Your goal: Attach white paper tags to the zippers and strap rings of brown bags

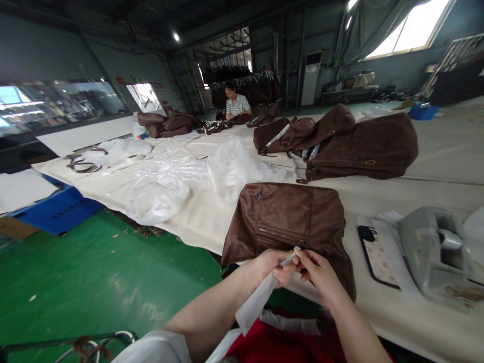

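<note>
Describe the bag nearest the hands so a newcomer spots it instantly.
Find the long cream-covered table, then its near edge, where the left hand and right hand hold a pale strip. Just beyond them lies a brown bag. Unlike the brown bags grouped farther back, it lies apart, its slanting zip facing up.

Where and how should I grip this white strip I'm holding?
Probably pinch the white strip by its wide lower end, from your own side: it hangs free below your left hand, while your right hand occupies the narrow top.
</note>
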A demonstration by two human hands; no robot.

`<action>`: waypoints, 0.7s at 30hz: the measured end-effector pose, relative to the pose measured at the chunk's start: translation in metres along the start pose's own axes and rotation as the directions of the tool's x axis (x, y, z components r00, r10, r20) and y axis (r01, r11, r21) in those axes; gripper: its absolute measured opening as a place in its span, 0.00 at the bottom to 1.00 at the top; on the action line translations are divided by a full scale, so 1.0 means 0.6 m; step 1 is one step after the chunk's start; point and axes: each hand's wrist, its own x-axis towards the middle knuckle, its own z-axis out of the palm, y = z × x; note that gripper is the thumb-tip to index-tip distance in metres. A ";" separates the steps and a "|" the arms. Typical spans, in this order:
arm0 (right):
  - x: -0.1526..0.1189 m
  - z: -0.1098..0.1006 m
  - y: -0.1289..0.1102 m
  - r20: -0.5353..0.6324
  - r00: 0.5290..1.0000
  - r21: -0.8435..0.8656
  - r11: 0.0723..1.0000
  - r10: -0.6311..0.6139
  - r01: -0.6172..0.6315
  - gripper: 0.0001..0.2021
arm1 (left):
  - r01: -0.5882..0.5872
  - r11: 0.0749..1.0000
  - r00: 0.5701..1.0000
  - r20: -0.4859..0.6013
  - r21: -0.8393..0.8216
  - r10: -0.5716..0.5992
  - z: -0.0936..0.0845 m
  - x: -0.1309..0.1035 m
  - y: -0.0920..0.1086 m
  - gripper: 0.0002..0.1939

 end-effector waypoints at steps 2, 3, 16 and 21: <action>-0.002 0.000 -0.003 0.007 1.000 0.031 0.999 0.021 -0.021 0.24 | 0.078 0.991 0.995 0.065 -0.110 -0.071 -0.001 0.005 -0.009 0.14; -0.003 0.000 -0.004 0.013 0.999 0.051 0.998 0.031 -0.031 0.24 | 0.114 0.984 0.991 0.083 -0.139 -0.104 -0.003 0.010 -0.016 0.17; 0.002 -0.010 0.002 -0.148 0.988 0.215 0.977 0.048 -0.015 0.21 | -0.338 0.687 0.752 -0.254 0.643 0.608 -0.106 -0.108 0.096 0.36; 0.008 -0.036 -0.002 -0.207 0.978 -0.045 0.999 -0.021 0.012 0.22 | 0.070 0.524 0.369 -0.510 0.849 0.777 -0.219 -0.125 0.180 0.30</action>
